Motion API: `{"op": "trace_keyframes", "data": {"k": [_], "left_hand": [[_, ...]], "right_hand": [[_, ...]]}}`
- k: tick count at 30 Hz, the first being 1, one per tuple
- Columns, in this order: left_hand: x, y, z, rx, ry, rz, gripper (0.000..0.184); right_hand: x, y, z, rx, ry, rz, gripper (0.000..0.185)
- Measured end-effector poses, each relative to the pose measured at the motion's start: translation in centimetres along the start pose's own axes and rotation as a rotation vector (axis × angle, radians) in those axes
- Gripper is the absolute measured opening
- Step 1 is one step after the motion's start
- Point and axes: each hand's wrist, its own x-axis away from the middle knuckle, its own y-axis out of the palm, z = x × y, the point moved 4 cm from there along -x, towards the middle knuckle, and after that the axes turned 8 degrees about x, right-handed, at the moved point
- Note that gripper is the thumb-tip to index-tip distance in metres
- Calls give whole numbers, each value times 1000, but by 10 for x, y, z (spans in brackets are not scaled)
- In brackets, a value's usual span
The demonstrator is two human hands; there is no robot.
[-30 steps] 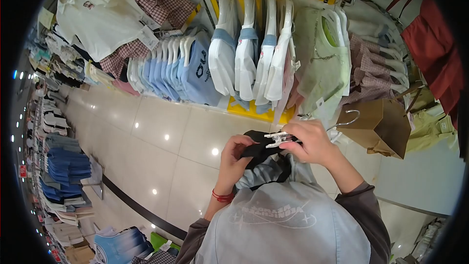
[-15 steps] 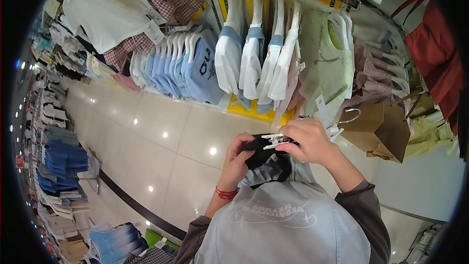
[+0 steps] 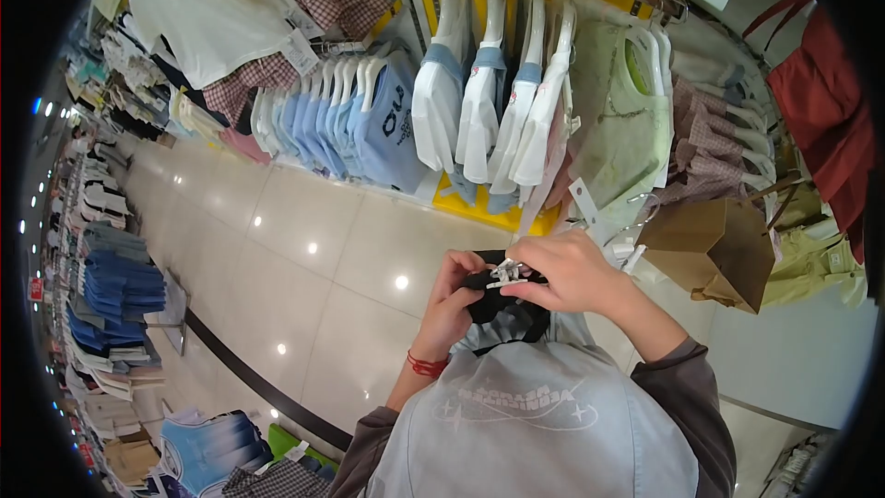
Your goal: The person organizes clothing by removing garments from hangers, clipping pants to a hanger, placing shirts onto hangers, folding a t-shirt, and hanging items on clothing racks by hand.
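Note:
Low in the middle of the head view, my left hand (image 3: pixel 449 309) pinches a piece of black fabric (image 3: pixel 484 302). A red cord is round that wrist. My right hand (image 3: pixel 567 272) is closed on a white hanger clip (image 3: pixel 506 274), which lies against the top of the black fabric. The hanger's metal hook (image 3: pixel 643 212) sticks out to the right, beyond my right hand. Both hands are close together, just above the grey printed garment on my chest (image 3: pixel 544 397). Where the clip meets the cloth is partly covered by my fingers.
Ahead, white and blue tops (image 3: pixel 479 111) hang on a rail. A brown paper bag (image 3: pixel 710 249) is at the right, near a red garment (image 3: pixel 820 101). Folded jeans (image 3: pixel 120 295) and more clothing racks line the left. Tiled floor (image 3: pixel 304 249) shows between them.
My right hand has shifted slightly left with the clip, which is now turned and lower against the black fabric. The hook has tilted, and the view has shifted a little.

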Motion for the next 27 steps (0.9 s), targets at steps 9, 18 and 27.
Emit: {"op": "trace_keyframes", "data": {"k": [9,18,27], "left_hand": [[-6,25,12,-1025,35,-11,32],[-13,23,25,-1096,101,139,20],[-15,3,49,-882,248,217,17]], "right_hand": [[-8,16,1,-74,36,-215,31],[44,-37,44,-334,403,221,60],[192,47,142,-733,923,383,71]]}}
